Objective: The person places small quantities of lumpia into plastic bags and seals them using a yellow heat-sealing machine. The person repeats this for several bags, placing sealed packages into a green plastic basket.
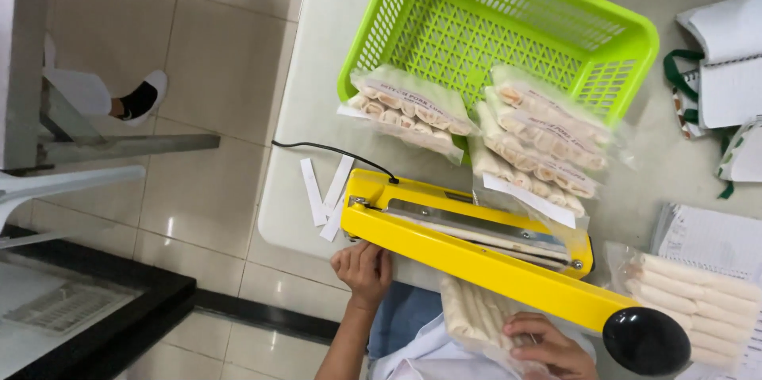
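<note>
sealer arm [476, 265] across table edge

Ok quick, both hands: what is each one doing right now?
Left hand: closed on the hinge end of the yellow heat sealer.
Right hand: holding the clear bag of rolls under the sealer arm.

There is one view only, from a camera on the person's head, looking steeply down and a little forward. It sits close above the surface [317, 190], whose near edge runs slantwise across the frame, so the whole scene looks tilted. The lower edge takes in the person's own lap and both hands; the left side falls away to the tiled floor [214, 71] well below.
</note>
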